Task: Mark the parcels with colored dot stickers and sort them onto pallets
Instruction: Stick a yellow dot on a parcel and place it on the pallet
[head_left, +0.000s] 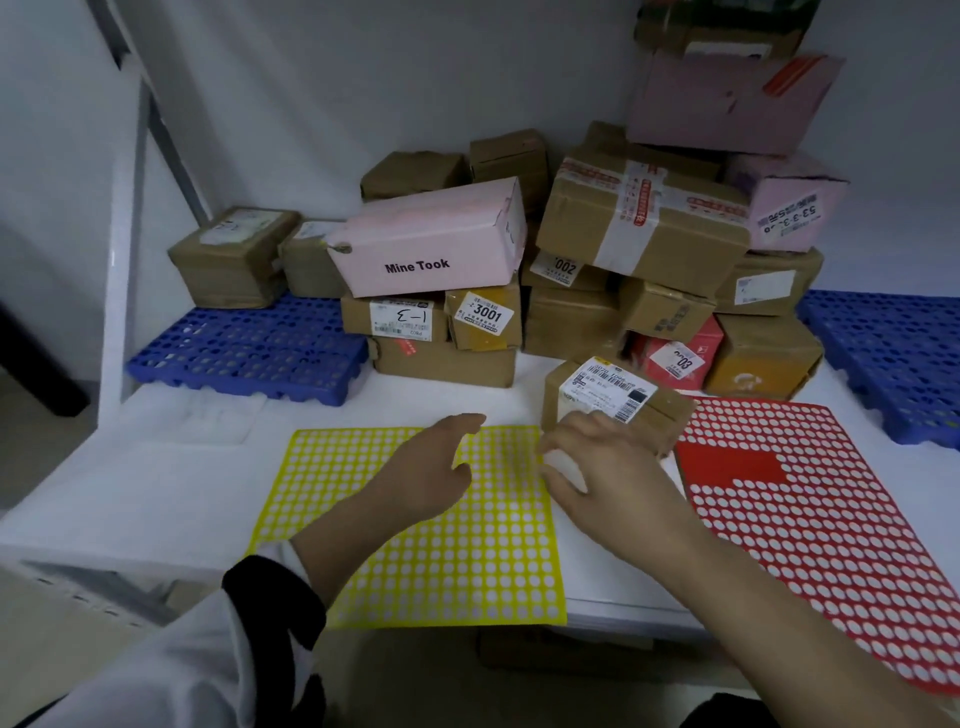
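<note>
The job looks early. Two parcels (234, 254) sit on the left pallet (244, 358), while the pile (644, 223) between it and the right pallet (883, 353) waits unsorted. One small parcel (608, 389) stands apart at the front, touching the right hand (618, 483), between the yellow sheet (467, 561) and the red sheet (831, 519). The left hand (426, 473) hovers relaxed over the yellow sheet, gripping nothing. The right hand's fingers curl at that sheet's edge — blur hides whether they pinch a dot. No dot shows on the small parcel yet.
</note>
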